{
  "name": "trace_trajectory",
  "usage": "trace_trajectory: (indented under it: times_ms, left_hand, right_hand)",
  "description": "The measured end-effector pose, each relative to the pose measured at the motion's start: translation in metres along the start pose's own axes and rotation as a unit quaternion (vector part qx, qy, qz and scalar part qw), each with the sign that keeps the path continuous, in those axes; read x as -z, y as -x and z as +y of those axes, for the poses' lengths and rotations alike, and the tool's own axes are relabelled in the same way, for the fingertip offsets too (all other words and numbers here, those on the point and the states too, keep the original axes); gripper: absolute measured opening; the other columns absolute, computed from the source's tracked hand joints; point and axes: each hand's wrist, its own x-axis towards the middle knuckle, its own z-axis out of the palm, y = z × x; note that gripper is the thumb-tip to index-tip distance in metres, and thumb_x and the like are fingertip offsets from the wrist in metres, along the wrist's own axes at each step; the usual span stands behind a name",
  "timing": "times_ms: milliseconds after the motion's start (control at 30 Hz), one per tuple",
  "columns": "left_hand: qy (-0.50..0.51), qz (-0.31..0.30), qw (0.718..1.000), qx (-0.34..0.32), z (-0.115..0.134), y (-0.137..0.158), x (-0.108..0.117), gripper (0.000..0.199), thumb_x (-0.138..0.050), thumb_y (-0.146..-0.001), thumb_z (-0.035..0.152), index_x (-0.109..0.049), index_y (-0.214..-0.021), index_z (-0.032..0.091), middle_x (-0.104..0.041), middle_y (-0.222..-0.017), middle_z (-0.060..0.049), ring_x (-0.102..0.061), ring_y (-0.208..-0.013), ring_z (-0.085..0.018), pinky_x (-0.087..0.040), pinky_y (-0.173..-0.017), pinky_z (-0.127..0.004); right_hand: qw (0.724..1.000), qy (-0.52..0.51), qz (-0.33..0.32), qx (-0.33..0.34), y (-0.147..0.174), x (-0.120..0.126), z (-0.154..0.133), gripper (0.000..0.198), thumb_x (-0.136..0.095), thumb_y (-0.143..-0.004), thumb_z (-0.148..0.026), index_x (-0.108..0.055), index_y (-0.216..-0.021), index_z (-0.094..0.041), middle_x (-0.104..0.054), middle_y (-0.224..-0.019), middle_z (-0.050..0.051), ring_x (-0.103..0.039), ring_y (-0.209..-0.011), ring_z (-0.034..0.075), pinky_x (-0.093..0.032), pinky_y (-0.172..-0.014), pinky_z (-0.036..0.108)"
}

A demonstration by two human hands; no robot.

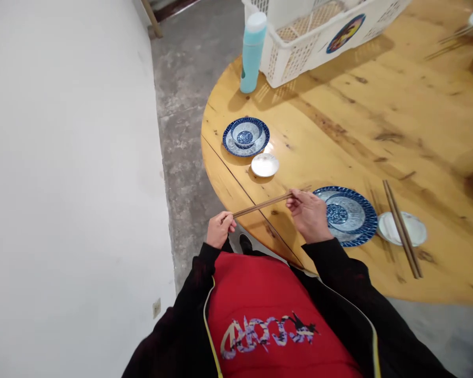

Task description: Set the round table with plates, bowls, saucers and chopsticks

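Note:
A pair of brown chopsticks stretches between my two hands, over the table's edge. My left hand is closed around one end, just off the table. Near the other end, the fingers of my right hand pinch the sticks, their tips showing a little beyond. Right beside that hand lies a blue-patterned plate with a bowl on it, partly hidden by the hand. Further right, a second pair of chopsticks rests across a small white dish.
On the round wooden table, a blue-rimmed plate with a bowl stands by a small white dish. Behind are a light-blue bottle and a white plastic basket. More chopsticks lie far right. A white wall rises left.

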Motion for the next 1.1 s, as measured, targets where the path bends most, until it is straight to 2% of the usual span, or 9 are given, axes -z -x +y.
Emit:
trace_trajectory:
  times_ms: [167, 267, 333, 467, 600, 733, 833, 933, 1100]
  left_hand:
    - [-0.001, -0.105, 0.994, 0.019, 0.012, -0.062, 0.015, 0.030, -0.067, -0.087, 0.045, -0.065, -0.077, 0.017, -0.066, -0.065, 0.001, -0.056, -0.050, -0.008, -0.044, -0.053, -0.021]
    - [0.000, -0.180, 0.983, 0.043, 0.015, -0.095, 0.023, 0.037, -0.069, -0.088, 0.051, -0.066, -0.076, 0.016, -0.068, -0.067, -0.001, -0.059, -0.054, -0.009, -0.048, -0.057, -0.021]
    - [0.013, -0.204, 0.976, 0.069, 0.015, -0.118, 0.023, 0.042, -0.067, -0.092, 0.054, -0.067, -0.076, 0.015, -0.070, -0.070, -0.003, -0.062, -0.059, -0.010, -0.051, -0.061, -0.022]
    - [-0.005, -0.191, 0.973, 0.127, 0.015, -0.164, 0.005, 0.039, -0.063, -0.099, 0.049, -0.066, -0.081, 0.014, -0.070, -0.072, -0.004, -0.063, -0.059, -0.009, -0.048, -0.059, -0.018]
    - [-0.061, -0.213, 0.966, 0.134, 0.017, -0.199, -0.029, 0.036, -0.067, -0.098, 0.046, -0.059, -0.079, 0.016, -0.069, -0.070, -0.002, -0.064, -0.055, -0.007, -0.046, -0.054, -0.016]
    - [-0.102, -0.237, 0.958, 0.127, 0.019, -0.216, -0.058, 0.039, -0.063, -0.100, 0.047, -0.058, -0.079, 0.015, -0.071, -0.068, -0.003, -0.064, -0.053, -0.008, -0.046, -0.052, -0.015]
    - [-0.153, -0.233, 0.953, 0.117, 0.021, -0.222, -0.069, 0.038, -0.060, -0.102, 0.043, -0.061, -0.077, 0.014, -0.074, -0.071, -0.007, -0.066, -0.053, -0.009, -0.048, -0.052, -0.016]
    - [-0.187, -0.232, 0.948, 0.112, 0.025, -0.224, -0.071, 0.035, -0.056, -0.102, 0.034, -0.063, -0.075, 0.013, -0.076, -0.073, -0.009, -0.067, -0.054, -0.010, -0.049, -0.053, -0.018]
    - [-0.228, -0.229, 0.940, 0.106, 0.028, -0.218, -0.060, 0.033, -0.053, -0.099, 0.026, -0.061, -0.069, 0.014, -0.076, -0.072, -0.009, -0.068, -0.054, -0.012, -0.049, -0.052, -0.019]
  right_hand:
    - [0.998, 0.009, 0.062, 0.019, -0.025, -0.023, -0.005, 0.022, -0.085, -0.077, -0.019, -0.063, -0.074, -0.018, -0.065, -0.070, -0.003, -0.058, -0.052, 0.005, -0.051, -0.047, 0.011]
    - [0.997, 0.019, 0.077, 0.027, -0.038, -0.033, -0.008, 0.021, -0.085, -0.079, -0.018, -0.064, -0.074, -0.018, -0.064, -0.068, -0.004, -0.058, -0.052, 0.004, -0.050, -0.047, 0.010]
    - [0.996, 0.024, 0.081, 0.036, -0.042, -0.035, -0.009, 0.020, -0.085, -0.078, -0.018, -0.065, -0.074, -0.018, -0.064, -0.069, -0.003, -0.059, -0.053, 0.005, -0.051, -0.047, 0.011]
    - [0.993, 0.037, 0.103, 0.048, -0.035, -0.032, -0.011, 0.023, -0.088, -0.075, -0.020, -0.065, -0.073, -0.019, -0.066, -0.070, -0.002, -0.059, -0.053, 0.006, -0.050, -0.046, 0.012]
    - [0.988, 0.040, 0.140, 0.048, -0.024, -0.023, -0.011, 0.027, -0.089, -0.073, -0.021, -0.062, -0.070, -0.021, -0.068, -0.073, -0.002, -0.060, -0.054, 0.007, -0.053, -0.047, 0.014]
    - [0.985, 0.038, 0.163, 0.051, -0.016, -0.016, -0.011, 0.026, -0.089, -0.073, -0.022, -0.063, -0.071, -0.021, -0.067, -0.071, -0.002, -0.060, -0.054, 0.007, -0.052, -0.047, 0.015]
    - [0.982, 0.026, 0.177, 0.053, -0.012, -0.012, -0.010, 0.024, -0.090, -0.072, -0.022, -0.066, -0.073, -0.020, -0.065, -0.068, -0.002, -0.060, -0.055, 0.007, -0.050, -0.047, 0.015]
    - [0.980, 0.017, 0.189, 0.053, -0.009, -0.010, -0.008, 0.023, -0.090, -0.071, -0.022, -0.067, -0.074, -0.020, -0.065, -0.069, -0.002, -0.060, -0.055, 0.007, -0.050, -0.047, 0.015]
    - [0.980, -0.001, 0.194, 0.049, -0.011, -0.015, -0.004, 0.021, -0.089, -0.073, -0.019, -0.068, -0.072, -0.019, -0.066, -0.069, -0.002, -0.059, -0.054, 0.007, -0.050, -0.047, 0.014]
